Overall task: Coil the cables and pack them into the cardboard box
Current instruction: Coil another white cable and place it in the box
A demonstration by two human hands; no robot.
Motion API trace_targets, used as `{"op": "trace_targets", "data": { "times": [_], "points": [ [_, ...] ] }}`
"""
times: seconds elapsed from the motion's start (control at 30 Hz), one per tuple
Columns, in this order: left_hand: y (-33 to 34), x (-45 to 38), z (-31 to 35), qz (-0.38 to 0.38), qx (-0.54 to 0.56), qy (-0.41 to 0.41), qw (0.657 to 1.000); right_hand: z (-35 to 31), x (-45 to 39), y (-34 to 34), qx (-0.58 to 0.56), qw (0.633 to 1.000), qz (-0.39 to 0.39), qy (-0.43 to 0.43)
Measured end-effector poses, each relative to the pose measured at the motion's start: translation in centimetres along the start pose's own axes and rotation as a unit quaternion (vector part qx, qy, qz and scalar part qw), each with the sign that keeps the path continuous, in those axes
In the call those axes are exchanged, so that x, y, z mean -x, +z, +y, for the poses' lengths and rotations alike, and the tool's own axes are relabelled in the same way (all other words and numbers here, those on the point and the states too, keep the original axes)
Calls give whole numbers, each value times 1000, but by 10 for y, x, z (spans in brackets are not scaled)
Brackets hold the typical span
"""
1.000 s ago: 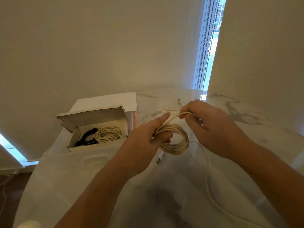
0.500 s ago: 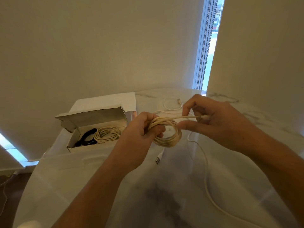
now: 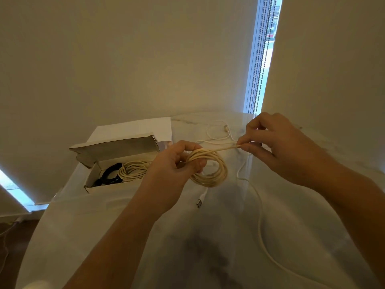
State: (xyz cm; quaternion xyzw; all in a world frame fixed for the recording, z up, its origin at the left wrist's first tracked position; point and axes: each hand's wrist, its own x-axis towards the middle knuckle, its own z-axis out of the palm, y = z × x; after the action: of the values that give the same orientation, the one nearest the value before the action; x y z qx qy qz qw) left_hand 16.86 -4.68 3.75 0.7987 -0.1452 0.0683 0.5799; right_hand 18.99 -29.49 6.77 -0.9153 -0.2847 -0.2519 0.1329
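A: Left hand [image 3: 177, 163]?
B: Fingers wrapped round cream cable coil [image 3: 210, 170] – held above counter [image 3: 125, 226].
A: Right hand [image 3: 277, 147]?
B: Pinching the cable's loose strand – cardboard box [image 3: 116, 151] sits left

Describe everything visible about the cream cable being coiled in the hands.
The cream cable is thin and cord-like, wound into several round loops held above the table. The left hand grips the coil's left side; the right hand pinches a taut strand leading off its top. Its uncoiled tail trails down across the table to the right.
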Motion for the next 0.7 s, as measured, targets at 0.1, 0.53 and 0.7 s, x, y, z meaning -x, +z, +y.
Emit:
{"op": "trace_targets", "data": {
  "times": [0.1,0.53,0.7],
  "points": [
    [-1,1,1,-12,-12,0,1000,3,1,-3,-18,999,-21,25],
    [11,7,11,-95,28,-4,995,1,-1,3,-376,897,27,229],
    [14,7,11,-70,33,8,997,-16,-1,19,-463,845,-41,266]
  ]
}}
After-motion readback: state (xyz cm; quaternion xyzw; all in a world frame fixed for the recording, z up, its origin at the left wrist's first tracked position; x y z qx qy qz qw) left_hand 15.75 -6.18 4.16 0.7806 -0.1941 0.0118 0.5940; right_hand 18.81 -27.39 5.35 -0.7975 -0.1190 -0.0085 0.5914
